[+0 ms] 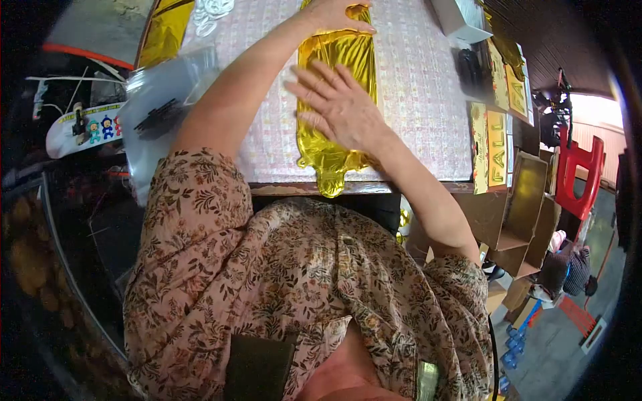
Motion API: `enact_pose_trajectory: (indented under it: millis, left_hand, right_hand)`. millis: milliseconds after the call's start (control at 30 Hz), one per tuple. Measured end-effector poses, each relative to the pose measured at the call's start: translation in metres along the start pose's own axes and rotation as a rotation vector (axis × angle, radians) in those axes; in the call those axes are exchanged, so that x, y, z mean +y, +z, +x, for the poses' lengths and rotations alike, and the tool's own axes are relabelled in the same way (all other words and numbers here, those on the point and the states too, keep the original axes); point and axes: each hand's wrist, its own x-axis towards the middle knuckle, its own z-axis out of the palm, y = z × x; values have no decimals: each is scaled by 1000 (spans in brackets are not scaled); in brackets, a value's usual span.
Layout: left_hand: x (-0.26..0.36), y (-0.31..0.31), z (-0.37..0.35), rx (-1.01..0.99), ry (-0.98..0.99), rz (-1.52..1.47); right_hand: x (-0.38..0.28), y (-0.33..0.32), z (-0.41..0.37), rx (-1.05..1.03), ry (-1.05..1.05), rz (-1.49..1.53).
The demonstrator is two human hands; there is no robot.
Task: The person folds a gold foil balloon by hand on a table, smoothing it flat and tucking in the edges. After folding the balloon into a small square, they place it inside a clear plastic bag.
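A long strip of shiny gold foil [328, 150] lies flat on the patterned cloth of the table [421, 100], its narrow tab reaching over the near edge. My right hand [341, 110] rests palm down on the middle of the foil, fingers spread and slightly blurred. At the far part of the foil is my left hand [341, 17], with thumb and fingers apart around a raised bit of gold; part of it is cut off by the top edge of the view.
Clear plastic bags [160, 113] lie at the table's left edge, beside more gold foil [160, 37]. On the right are a white box [461, 20], a black object [468, 67] and printed cards [496, 144]. Cardboard boxes [521, 200] and a red stool [580, 170] stand beyond.
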Motion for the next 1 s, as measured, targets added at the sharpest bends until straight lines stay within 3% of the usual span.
enact_pose_trajectory:
  millis: [100, 167, 233, 300, 367, 400, 500, 567, 600, 667, 767, 900, 1000]
  left_hand:
    - [11, -1, -11, 17, 6, 91]
    - [11, -3, -9, 63, 25, 129]
    - [6, -3, -2, -26, -48, -25]
    - [3, 0, -5, -20, -66, -34]
    - [-1, 4, -3, 13, 8, 40]
    - [0, 1, -1, 16, 11, 45]
    - [7, -4, -5, -28, -10, -45]
    - [13, -1, -11, 83, 56, 242]
    - [10, -1, -9, 80, 56, 245]
    - [9, -8, -3, 0, 20, 7]
    - [18, -20, 0, -86, -25, -29]
    - [6, -29, -6, 69, 1, -175]
    - [18, -71, -45, 74, 197, 7]
  right_hand:
    - [-15, -7, -21, -30, -135, 164]
    - [-8, -17, -33, 69, -193, 302]
    - [17, -23, -45, 167, -62, 829]
    - [64, -36, -34, 446, 29, 440]
    - [87, -43, -26, 424, 200, 32]
    - [101, -36, -24, 385, 181, -13]
    - [115, -24, -23, 288, 64, -71]
    - [116, -21, -22, 249, 77, -65]
    - [117, -20, -22, 247, 70, -56]
    - [117, -22, -23, 250, 68, -53]
    - [115, -21, -24, 273, 59, -65]
    - [117, -19, -22, 276, 41, -63]
    - [119, -18, -23, 288, 35, -65]
